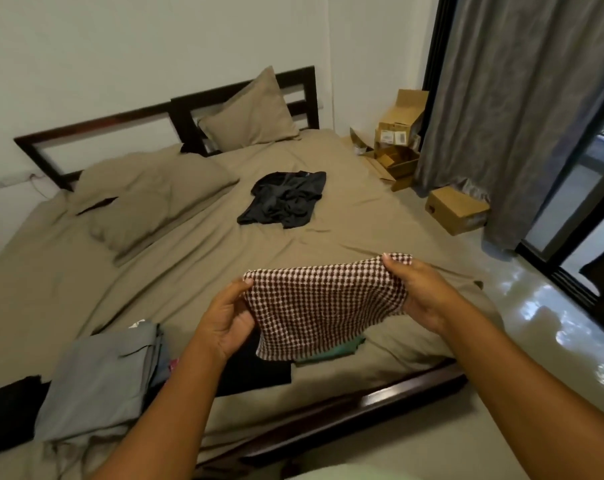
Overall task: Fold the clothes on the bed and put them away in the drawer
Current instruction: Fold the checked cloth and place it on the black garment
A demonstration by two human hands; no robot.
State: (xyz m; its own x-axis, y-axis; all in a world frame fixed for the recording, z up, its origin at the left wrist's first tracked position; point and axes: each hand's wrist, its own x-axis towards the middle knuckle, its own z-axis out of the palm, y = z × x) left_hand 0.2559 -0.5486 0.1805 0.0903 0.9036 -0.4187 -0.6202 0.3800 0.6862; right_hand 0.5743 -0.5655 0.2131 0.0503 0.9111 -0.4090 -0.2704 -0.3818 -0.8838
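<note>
The bed [189, 271] spreads out below and beyond both grips, with a wide stretch of bare tan sheet just past them. To the left of the left grip, a stack of grey folded clothes [99, 379] lies near the bed's foot. Well beyond the grips, toward the headboard, a black garment [283, 199] lies crumpled and not yet folded.

Between the grips hangs the checked cloth [324, 306], held up above the bed and spread flat. The left grip [224, 317] is clamped on its upper left corner and the right grip [421, 296] on its upper right, thumbs over the top edge. Under the cloth's lower hem a green piece [342, 349] peeks out, beside a dark folded item [255, 372] below the left grip.

The step in hand looks like folding this cloth. The next move probably calls for bringing the two corners together, or lowering the cloth onto the bare sheet ahead to crease it.

The dark foot rail [362, 400] runs close beneath the grips, and the bed's side edge falls just outside the right grip, so the free room lies forward. No drawer is in view.
</note>
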